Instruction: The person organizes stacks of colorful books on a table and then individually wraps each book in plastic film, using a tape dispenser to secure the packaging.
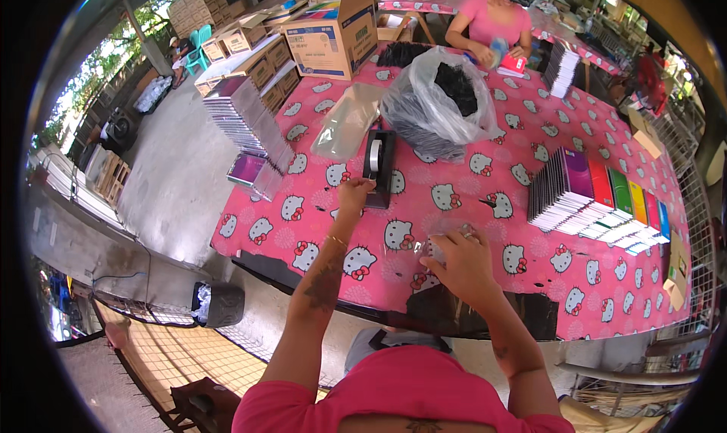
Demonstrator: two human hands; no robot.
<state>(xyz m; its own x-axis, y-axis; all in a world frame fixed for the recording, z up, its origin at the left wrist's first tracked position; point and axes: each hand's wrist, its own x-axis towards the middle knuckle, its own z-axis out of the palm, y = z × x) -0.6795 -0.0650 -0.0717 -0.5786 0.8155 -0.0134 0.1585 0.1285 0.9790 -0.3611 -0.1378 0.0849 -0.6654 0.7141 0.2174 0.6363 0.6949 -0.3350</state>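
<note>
My left hand [354,196] is at the front end of a black tape dispenser [384,183], its fingers pinched together where the tape comes off. A pale roll of tape [375,154] sits in the dispenser. To the right, my right hand [463,260] is bent low over the table, thumb toward the left and fingers curled down. Something clear and whitish shows by its fingertips, mostly hidden by the hand, and I cannot make out its kind. Beyond the dispenser lie flat clear plastic sleeves [344,126].
A big clear bag [435,104] with black contents stands mid-table. Spiral notebooks are stacked at left [246,119] and in a coloured row at right [579,198]. An open carton [326,43] stands far left. Across the table, a person in pink [496,24] handles a red item.
</note>
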